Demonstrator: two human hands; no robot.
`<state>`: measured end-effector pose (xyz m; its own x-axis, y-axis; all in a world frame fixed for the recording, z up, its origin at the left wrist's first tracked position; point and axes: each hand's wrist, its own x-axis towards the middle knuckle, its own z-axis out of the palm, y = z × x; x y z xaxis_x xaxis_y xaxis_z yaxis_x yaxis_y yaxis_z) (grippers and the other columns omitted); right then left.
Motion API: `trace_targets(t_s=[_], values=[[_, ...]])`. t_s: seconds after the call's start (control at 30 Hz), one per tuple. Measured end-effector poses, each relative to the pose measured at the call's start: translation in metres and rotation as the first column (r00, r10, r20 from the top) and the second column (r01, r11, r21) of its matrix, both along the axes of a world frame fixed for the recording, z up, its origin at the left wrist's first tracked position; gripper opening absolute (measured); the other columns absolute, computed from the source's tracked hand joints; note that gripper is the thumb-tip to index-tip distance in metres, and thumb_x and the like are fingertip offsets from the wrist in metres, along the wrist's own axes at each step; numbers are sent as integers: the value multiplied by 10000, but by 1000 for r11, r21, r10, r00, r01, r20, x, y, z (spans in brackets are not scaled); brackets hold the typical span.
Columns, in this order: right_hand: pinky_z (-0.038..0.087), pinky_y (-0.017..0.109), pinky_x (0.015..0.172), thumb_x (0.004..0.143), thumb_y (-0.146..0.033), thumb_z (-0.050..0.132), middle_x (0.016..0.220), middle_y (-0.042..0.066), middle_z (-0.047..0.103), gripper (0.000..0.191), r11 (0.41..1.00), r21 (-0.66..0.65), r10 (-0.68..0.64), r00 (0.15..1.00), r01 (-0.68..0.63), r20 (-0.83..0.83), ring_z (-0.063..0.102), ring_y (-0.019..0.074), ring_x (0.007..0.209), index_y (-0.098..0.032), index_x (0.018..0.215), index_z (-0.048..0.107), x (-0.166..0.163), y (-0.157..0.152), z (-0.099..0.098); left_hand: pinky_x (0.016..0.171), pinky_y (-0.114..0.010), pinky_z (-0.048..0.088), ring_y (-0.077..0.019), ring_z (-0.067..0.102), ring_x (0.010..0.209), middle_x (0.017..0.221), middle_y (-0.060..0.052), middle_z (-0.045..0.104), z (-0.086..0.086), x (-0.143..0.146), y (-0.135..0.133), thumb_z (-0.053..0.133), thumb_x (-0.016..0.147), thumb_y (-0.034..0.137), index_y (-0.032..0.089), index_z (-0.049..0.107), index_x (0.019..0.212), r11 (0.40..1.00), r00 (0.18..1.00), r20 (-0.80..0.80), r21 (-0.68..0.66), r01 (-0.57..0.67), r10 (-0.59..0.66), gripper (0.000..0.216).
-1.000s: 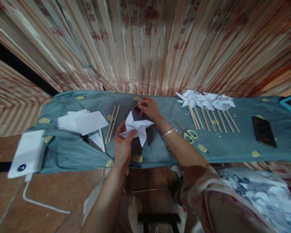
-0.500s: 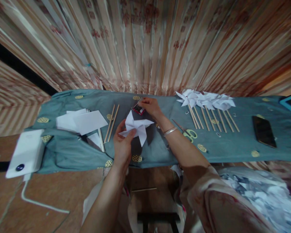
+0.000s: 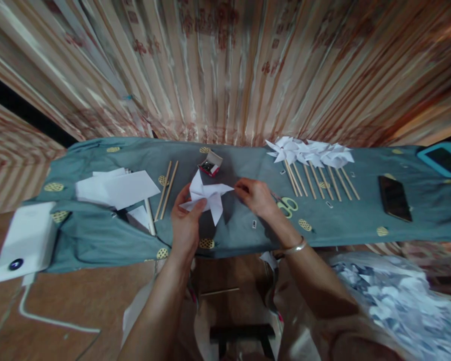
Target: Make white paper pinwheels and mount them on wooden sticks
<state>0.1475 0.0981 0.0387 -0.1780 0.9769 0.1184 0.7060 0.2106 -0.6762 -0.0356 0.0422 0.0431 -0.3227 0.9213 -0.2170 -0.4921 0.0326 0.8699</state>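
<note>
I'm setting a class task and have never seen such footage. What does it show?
No machine: these are one person's bare hands. A single camera worn on the head, looking forward and down, took every picture. The left hand holds a white pinwheel. The right hand is beside one tip, fingertips together; whether they pinch anything, I cannot tell. On the cloth lie paper sheets, two bare sticks, a small open box, scissors, pinwheels on sticks and a dark phone.

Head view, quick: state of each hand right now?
Left hand: closed, holding the white paper pinwheel.
Right hand: closed in a pinch near the pinwheel; cannot tell whether it holds anything.
</note>
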Motion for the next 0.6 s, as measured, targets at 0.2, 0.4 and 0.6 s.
trace_targets(t_s=[0.2,0.4,0.6], values=[[435,268,626,790,-241,688,669,-14,682,90,994,-97,-55,996,49,-65,622,161,614,-231,705,661,17,-45,-16,739,-256,526,-139,657,762,886,2,710,-7,10,0,851,566,234,181,670,1039,999,998,-40,0,46,-46,509],[468,262,620,802,-225,673,675,-9,681,69,995,-64,-81,993,76,-82,630,160,618,-231,735,659,32,-62,-24,735,-279,519,-161,667,762,879,-16,712,-12,21,2,831,579,227,175,670,1065,996,994,-68,2,89,-89,514],[519,331,836,857,-116,542,944,102,723,174,997,14,71,986,-74,152,678,226,901,-192,893,695,48,-64,-23,739,-296,510,-178,666,773,871,-13,718,-18,31,7,838,565,227,187,672,1072,994,992,-75,-15,105,-106,535]])
